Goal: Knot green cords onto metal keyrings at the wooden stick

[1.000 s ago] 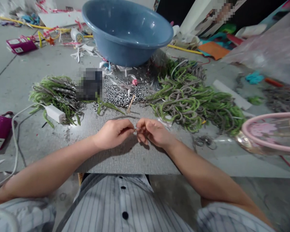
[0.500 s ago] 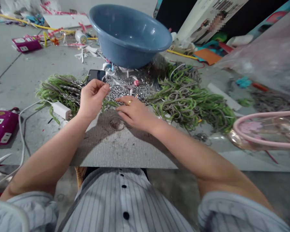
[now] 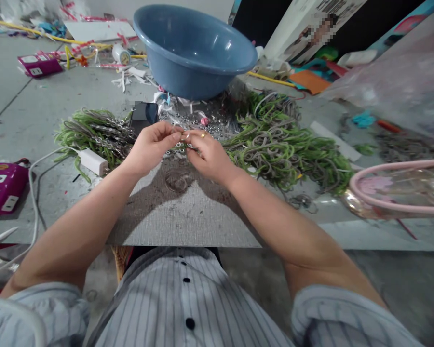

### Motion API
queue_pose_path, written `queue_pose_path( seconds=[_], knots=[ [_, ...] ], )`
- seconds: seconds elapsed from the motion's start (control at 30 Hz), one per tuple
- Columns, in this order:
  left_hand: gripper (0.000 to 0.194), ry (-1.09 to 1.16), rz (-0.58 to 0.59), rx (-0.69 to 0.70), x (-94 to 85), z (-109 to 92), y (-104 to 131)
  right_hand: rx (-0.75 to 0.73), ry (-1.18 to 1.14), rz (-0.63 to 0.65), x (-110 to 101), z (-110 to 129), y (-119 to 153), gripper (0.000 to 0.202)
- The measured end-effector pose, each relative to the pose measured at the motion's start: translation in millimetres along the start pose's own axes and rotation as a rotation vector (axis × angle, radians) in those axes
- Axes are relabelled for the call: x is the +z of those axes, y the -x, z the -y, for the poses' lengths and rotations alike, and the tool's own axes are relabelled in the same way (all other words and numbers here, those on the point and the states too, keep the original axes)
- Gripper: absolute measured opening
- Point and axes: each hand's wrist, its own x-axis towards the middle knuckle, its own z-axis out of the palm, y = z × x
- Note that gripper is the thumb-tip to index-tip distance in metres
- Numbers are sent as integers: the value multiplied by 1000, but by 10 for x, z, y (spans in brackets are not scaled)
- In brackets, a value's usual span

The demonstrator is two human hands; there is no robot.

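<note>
My left hand (image 3: 151, 148) and my right hand (image 3: 212, 160) meet over the middle of the table, fingertips pinched together. Something small is between them, too hidden by the fingers to name. Around and behind the fingertips lie small shiny metal pieces (image 3: 210, 130), with a pink scrap (image 3: 204, 121) among them. To the right of my right hand spreads a heap of green and grey cords (image 3: 285, 144). On the left lies a bundle of similar cords with metal chain parts (image 3: 94, 129). A thin wire coil (image 3: 176, 181) rests below my hands.
A large blue basin (image 3: 198, 83) stands tilted behind the metal pieces. A phone (image 3: 144, 113) lies beyond my left hand. At left are a white charger (image 3: 93, 162) with its cable and a purple power strip (image 3: 5, 188). A pink-handled clear bag (image 3: 398, 209) sits at right.
My left hand has moved right and my right hand has lifted slightly and closed, so their fingertips now meet. The right fingers were spread over the metal pieces before.
</note>
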Motion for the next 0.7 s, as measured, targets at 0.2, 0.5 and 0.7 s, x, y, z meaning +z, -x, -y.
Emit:
queue_pose_path(
  seconds=[0.2, 0.5, 0.7],
  knots=[
    [14, -326, 223, -16, 19, -275, -30, 80, -85, -171, -104, 11, 202, 29],
    [16, -349, 339, -101, 159, -581, -71, 135, -310, -374, -216, 57, 290, 20],
    [19, 23, 167, -134, 250, -517, 24, 381, -738, -477, -193, 60, 349, 6]
  ],
)
